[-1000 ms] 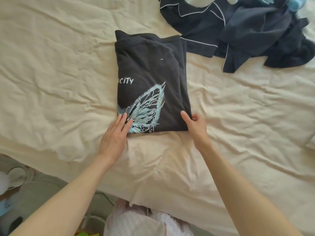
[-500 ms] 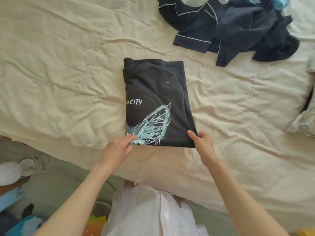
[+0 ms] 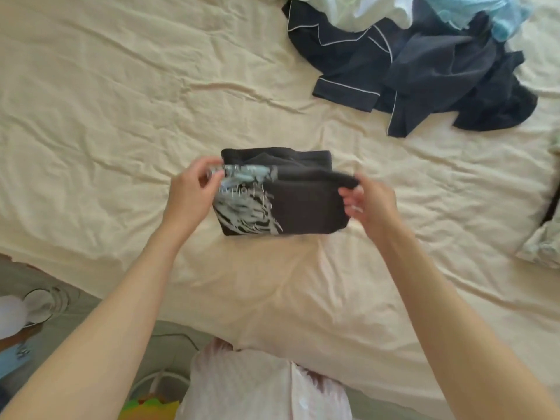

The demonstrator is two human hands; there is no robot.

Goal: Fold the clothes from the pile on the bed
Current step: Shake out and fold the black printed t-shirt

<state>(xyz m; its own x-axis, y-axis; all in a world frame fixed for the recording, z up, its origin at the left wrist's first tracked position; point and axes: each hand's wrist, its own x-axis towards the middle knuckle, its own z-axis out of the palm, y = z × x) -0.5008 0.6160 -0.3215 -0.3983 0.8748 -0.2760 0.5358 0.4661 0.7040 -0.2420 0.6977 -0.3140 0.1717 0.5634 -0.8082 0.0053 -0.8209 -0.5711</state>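
1. At the far left, off the bed's edge, a round white object (image 3: 12, 313) and a clear glass item (image 3: 45, 301) are seen on the floor; both are blurred and cannot be told apart further.
2. A wide, wrinkled cream bed sheet (image 3: 121, 116) is spread across most of the view.
3. The left hand (image 3: 194, 192) is held just above the sheet, its thumb and fingers pinched on the left end of a raised fold.
4. A black cotton T-shirt with a pale blue butterfly print (image 3: 303, 207) is found at the middle of the bed, partly folded; its near edge is lifted and turned over towards the far end, and the print is shown on the underside.
5. The right hand (image 3: 369, 201) is curled around the right end of the same lifted edge.
6. A crumpled pile of navy, white and light blue clothes (image 3: 424, 65) is heaped at the upper right, well apart from the shirt.
7. A pale pillow corner (image 3: 542, 244) is seen at the right edge.
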